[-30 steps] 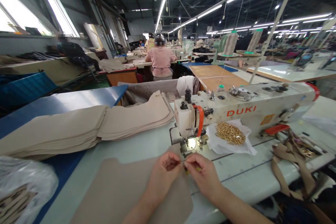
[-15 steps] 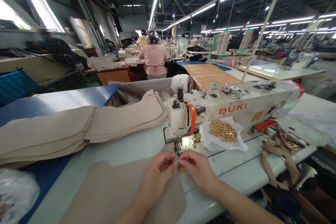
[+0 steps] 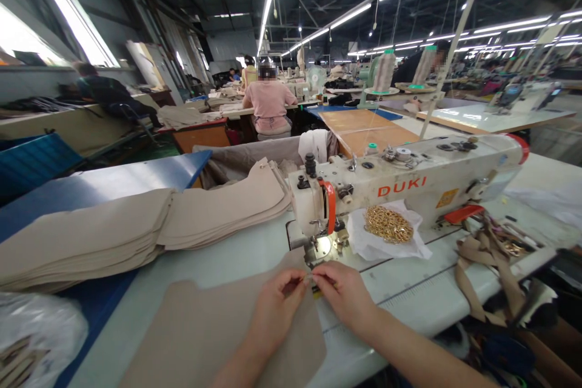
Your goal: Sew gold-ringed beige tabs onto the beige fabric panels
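My left hand [image 3: 282,300] and my right hand [image 3: 343,292] meet fingertip to fingertip in front of the needle area of a white sewing machine [image 3: 359,188]. Both are closed in a pinch. What sits between the fingertips is too small to make out. Under my left hand and wrist lies a flat beige fabric panel [image 3: 204,327], its upper tip reaching toward the machine's foot. Right of the needle, a heap of gold metal rings [image 3: 388,224] rests on a crumpled white sheet [image 3: 418,245] against the machine.
Stacks of beige panels [image 3: 91,230] lie to the left, partly over a blue board [image 3: 150,176]. Beige straps [image 3: 466,279] hang off the table's right end. A clear plastic bag [image 3: 50,327] is at the lower left. A person in pink [image 3: 270,100] sits ahead.
The view has shifted slightly, so the scene sits a little to the right. My hands keep almost the same pinched pose over the panel.
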